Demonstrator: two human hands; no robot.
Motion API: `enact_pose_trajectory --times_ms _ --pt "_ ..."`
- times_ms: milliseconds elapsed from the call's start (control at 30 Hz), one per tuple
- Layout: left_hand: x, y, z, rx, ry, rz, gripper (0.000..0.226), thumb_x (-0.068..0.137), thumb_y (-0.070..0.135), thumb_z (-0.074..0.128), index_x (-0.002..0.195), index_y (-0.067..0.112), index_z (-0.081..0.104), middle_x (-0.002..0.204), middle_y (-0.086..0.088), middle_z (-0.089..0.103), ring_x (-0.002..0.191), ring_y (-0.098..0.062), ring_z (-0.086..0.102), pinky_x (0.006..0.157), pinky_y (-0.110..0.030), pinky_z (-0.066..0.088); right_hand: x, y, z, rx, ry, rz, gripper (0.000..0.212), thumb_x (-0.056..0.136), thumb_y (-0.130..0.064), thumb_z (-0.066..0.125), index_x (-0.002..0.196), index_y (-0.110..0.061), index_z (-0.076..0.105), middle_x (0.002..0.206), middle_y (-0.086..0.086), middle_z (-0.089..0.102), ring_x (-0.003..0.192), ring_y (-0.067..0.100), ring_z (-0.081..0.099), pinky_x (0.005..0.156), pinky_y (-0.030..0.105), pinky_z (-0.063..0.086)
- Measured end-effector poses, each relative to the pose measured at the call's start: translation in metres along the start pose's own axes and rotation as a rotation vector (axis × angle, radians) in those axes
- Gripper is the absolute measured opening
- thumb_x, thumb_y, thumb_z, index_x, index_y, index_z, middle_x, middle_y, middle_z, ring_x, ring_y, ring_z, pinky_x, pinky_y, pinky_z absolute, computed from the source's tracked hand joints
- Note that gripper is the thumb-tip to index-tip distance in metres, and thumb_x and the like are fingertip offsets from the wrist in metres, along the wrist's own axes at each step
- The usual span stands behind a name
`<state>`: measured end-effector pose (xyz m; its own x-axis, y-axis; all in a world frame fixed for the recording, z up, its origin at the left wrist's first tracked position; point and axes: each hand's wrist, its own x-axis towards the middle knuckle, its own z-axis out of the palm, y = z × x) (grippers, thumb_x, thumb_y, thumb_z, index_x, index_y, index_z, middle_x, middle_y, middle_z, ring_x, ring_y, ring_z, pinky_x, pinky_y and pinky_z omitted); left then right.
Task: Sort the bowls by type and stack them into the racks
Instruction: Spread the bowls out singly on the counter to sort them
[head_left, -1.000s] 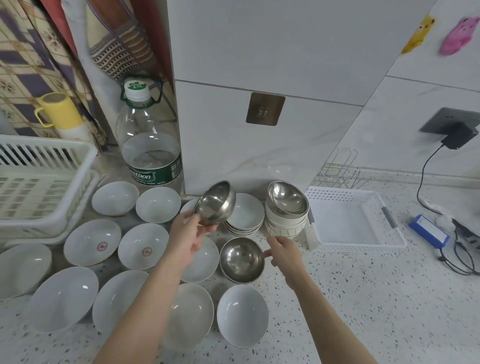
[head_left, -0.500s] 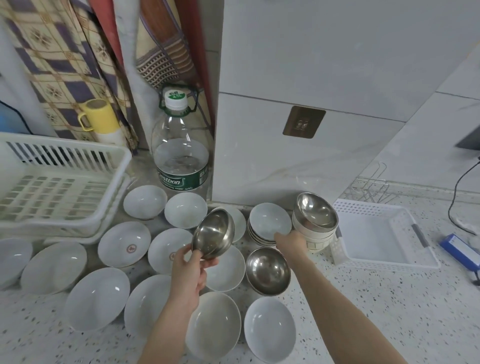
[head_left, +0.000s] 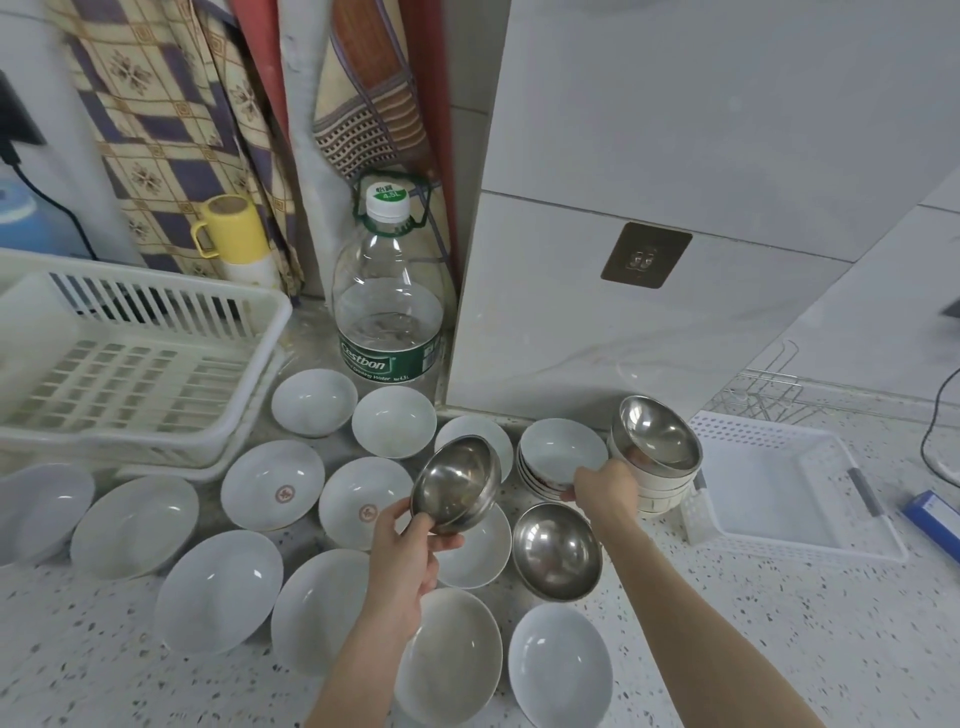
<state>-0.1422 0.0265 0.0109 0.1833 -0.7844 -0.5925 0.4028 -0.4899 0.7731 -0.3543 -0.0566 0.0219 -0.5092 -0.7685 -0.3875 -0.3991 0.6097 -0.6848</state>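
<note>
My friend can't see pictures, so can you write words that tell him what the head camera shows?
A person's left hand holds up a steel bowl over a counter covered with white bowls, while the right hand reaches to a stack of small bowls. Another steel bowl sits on the counter, and white racks wait at each side.

Counter (head_left: 779, 623): dish rack (head_left: 130, 364) far left; water bottle (head_left: 389, 312) behind loose bowls (head_left: 218, 587); bowl stack (head_left: 654, 467) centre; basket (head_left: 789, 488) right.

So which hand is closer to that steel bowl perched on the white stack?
Right. The right hand reaches just beside the stack under the steel bowl; the left hand holds another steel bowl farther left.
</note>
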Motion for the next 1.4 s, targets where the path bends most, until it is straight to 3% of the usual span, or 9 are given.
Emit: enact_pose_trajectory --times_ms 67,200,333,500,667,1033,1233,1333,1400 --pt "-0.003 0.001 -0.001 -0.004 0.003 0.009 0.029 0.099 0.017 0.055 0.127 0.018 0.047 0.075 -0.017 0.075 0.052 -0.013 0.064 0.030 -0.017 0.023 0.000 0.000 0.001 0.029 0.010 0.012 0.032 0.083 -0.003 0.047 0.112 0.006 0.058 0.051 0.002 0.066 0.040 0.004 0.056 0.041 0.020 0.037" --pt "-0.007 0.001 -0.006 -0.008 0.013 0.016 0.030 0.098 0.017 0.057 0.126 0.024 0.047 0.072 -0.016 0.074 0.058 -0.018 0.059 0.031 -0.017 0.023 -0.005 0.001 0.004 0.141 0.036 0.006 0.040 0.087 -0.007 0.046 0.127 0.001 0.047 0.043 -0.002 0.064 0.050 0.006 0.063 0.052 0.024 0.037" --pt "-0.010 -0.003 -0.012 0.000 0.029 0.018 0.031 0.098 0.017 0.056 0.126 0.025 0.049 0.073 -0.020 0.074 0.049 -0.017 0.043 0.031 -0.017 0.023 -0.016 0.004 0.001 0.283 0.019 -0.037 0.047 0.084 -0.006 0.044 0.131 -0.008 0.048 0.050 0.002 0.068 0.057 0.015 0.069 0.066 0.035 0.053" --pt "-0.015 -0.007 -0.009 0.038 0.060 0.054 0.029 0.097 0.017 0.055 0.119 0.035 0.050 0.077 -0.023 0.073 0.036 -0.010 0.033 0.031 -0.017 0.024 -0.039 0.017 -0.020 0.402 -0.026 -0.072 0.036 0.083 -0.003 0.045 0.115 -0.012 0.056 0.058 0.006 0.067 0.042 0.009 0.061 0.042 0.022 0.046" --pt "-0.029 -0.015 0.004 0.111 0.103 0.136 0.027 0.097 0.012 0.055 0.115 0.031 0.051 0.086 -0.022 0.073 0.048 -0.008 0.063 0.032 -0.017 0.025 -0.060 0.042 -0.051 0.491 -0.081 -0.061 0.033 0.085 0.001 0.046 0.113 -0.010 0.059 0.061 0.011 0.065 0.040 0.011 0.055 0.039 0.021 0.042" --pt "-0.085 -0.081 0.076 0.173 0.104 0.141 0.033 0.096 0.009 0.055 0.126 0.021 0.051 0.073 -0.020 0.073 0.032 -0.005 0.046 0.033 -0.015 0.028 -0.069 0.137 -0.127 0.619 -0.104 -0.030 0.037 0.084 0.005 0.043 0.106 -0.015 0.065 0.048 0.018 0.059 0.036 0.013 0.044 0.036 0.020 0.034" --pt "-0.104 -0.127 0.126 0.342 0.084 0.209 0.037 0.094 0.019 0.060 0.126 0.031 0.046 0.066 -0.007 0.074 0.044 -0.002 0.056 0.053 -0.027 0.038 -0.047 0.185 -0.177 0.649 -0.045 0.024 0.040 0.085 0.005 0.044 0.117 -0.010 0.062 0.047 0.019 0.057 0.035 0.016 0.040 0.035 0.023 0.032" --pt "-0.108 -0.144 0.149 0.424 0.042 0.239 0.043 0.095 0.022 0.060 0.131 0.032 0.038 0.068 0.000 0.075 0.061 -0.003 0.068 0.060 -0.028 0.045 -0.038 0.203 -0.193 0.657 -0.037 0.040 0.040 0.087 0.004 0.044 0.120 -0.010 0.061 0.047 0.019 0.057 0.036 0.015 0.041 0.036 0.023 0.031" --pt "-0.110 -0.153 0.159 0.459 0.017 0.227 0.046 0.096 0.024 0.059 0.132 0.032 0.032 0.069 0.002 0.076 0.057 0.001 0.065 0.060 -0.025 0.045 -0.034 0.211 -0.201 0.661 -0.038 0.048 0.039 0.088 0.004 0.045 0.119 -0.013 0.061 0.048 0.019 0.057 0.036 0.015 0.041 0.036 0.022 0.032"
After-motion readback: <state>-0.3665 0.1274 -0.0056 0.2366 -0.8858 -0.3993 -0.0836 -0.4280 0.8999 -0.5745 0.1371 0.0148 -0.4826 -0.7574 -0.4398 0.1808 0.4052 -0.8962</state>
